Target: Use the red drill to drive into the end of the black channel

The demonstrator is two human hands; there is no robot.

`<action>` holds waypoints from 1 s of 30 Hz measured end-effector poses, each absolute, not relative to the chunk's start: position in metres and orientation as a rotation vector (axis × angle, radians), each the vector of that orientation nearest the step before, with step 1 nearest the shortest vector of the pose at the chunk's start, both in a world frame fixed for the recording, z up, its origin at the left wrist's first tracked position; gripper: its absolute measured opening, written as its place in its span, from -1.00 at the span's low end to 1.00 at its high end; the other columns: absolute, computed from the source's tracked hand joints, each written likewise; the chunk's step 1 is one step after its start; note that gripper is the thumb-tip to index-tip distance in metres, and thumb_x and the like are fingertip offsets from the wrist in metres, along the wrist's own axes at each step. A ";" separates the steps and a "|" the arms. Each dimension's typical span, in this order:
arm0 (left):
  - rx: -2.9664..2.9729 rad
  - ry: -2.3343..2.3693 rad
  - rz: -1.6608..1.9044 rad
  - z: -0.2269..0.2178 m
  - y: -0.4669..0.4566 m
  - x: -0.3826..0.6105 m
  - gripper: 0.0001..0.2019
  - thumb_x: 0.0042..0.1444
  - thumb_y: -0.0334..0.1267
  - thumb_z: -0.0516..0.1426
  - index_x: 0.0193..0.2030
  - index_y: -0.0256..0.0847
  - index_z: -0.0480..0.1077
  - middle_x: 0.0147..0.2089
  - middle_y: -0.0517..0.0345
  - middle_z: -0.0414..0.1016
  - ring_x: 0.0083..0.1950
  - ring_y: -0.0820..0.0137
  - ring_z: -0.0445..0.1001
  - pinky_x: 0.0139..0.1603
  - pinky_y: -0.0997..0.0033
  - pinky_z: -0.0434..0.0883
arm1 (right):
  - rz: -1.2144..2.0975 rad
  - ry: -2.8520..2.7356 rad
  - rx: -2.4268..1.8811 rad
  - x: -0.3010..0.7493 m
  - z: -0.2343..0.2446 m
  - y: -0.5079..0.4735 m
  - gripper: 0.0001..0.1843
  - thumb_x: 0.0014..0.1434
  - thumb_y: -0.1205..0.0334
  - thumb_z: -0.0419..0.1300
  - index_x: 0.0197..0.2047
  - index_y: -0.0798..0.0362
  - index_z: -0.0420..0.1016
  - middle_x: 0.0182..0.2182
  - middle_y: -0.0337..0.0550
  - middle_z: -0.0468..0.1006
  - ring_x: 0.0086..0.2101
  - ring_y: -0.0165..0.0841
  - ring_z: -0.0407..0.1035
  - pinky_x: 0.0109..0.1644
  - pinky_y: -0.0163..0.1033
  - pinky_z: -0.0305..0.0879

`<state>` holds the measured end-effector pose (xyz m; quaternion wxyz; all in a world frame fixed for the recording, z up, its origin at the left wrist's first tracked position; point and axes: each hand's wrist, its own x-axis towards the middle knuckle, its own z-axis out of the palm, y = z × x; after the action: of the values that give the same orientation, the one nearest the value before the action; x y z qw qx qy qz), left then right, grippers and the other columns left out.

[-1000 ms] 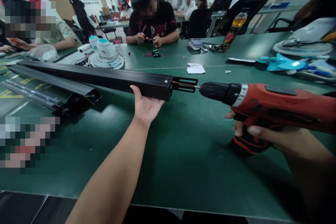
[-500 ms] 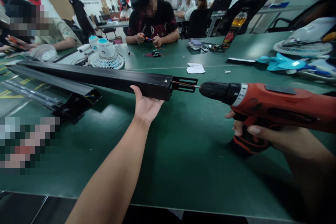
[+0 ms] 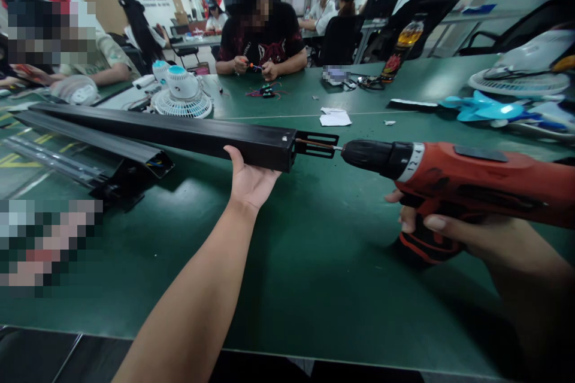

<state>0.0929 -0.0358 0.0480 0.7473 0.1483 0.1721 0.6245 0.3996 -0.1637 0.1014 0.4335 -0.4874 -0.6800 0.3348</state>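
My left hand (image 3: pixel 250 181) grips a long black metal channel (image 3: pixel 171 130) from below near its right end, holding that end above the green table (image 3: pixel 314 263). A small black bracket (image 3: pixel 317 145) sticks out of the channel's end. My right hand (image 3: pixel 453 230) is wrapped round the handle of a red and black cordless drill (image 3: pixel 458 176). The drill lies level, and its bit reaches into the bracket at the channel's end.
A second black channel (image 3: pixel 103 145) and silver rails (image 3: pixel 49 161) lie at the left. White fan parts (image 3: pixel 182 96) and blue fan blades (image 3: pixel 483 109) sit further back. A person in a black shirt (image 3: pixel 263 36) works with wires across the table; others sit behind.
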 end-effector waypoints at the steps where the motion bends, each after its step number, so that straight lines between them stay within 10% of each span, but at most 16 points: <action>1: 0.329 0.380 1.369 0.048 -0.036 0.093 -0.11 0.74 0.56 -0.08 0.86 0.06 0.39 0.73 -0.11 0.66 0.92 -0.07 0.40 0.87 -0.24 0.48 | 0.827 -1.693 -1.215 0.399 0.102 -0.164 -0.56 -0.07 -0.01 0.28 -0.13 0.02 0.59 -0.59 -0.10 0.57 -0.59 -0.20 0.44 -0.58 -0.16 0.42; 30: 0.346 0.362 1.309 0.045 -0.035 0.088 -0.09 0.71 0.59 -0.04 0.89 0.10 0.35 0.80 -0.15 0.58 0.94 -0.18 0.34 0.79 -0.38 0.57 | 0.862 -1.638 -1.212 0.403 0.096 -0.165 -0.55 -0.08 0.00 0.30 -0.11 -0.02 0.61 -0.59 -0.11 0.57 -0.58 -0.21 0.44 -0.59 -0.17 0.42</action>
<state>0.0880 -0.0347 0.0448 0.7643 0.1594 0.1665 0.6022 0.4028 -0.1647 0.0965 0.4481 -0.4898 -0.6618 0.3485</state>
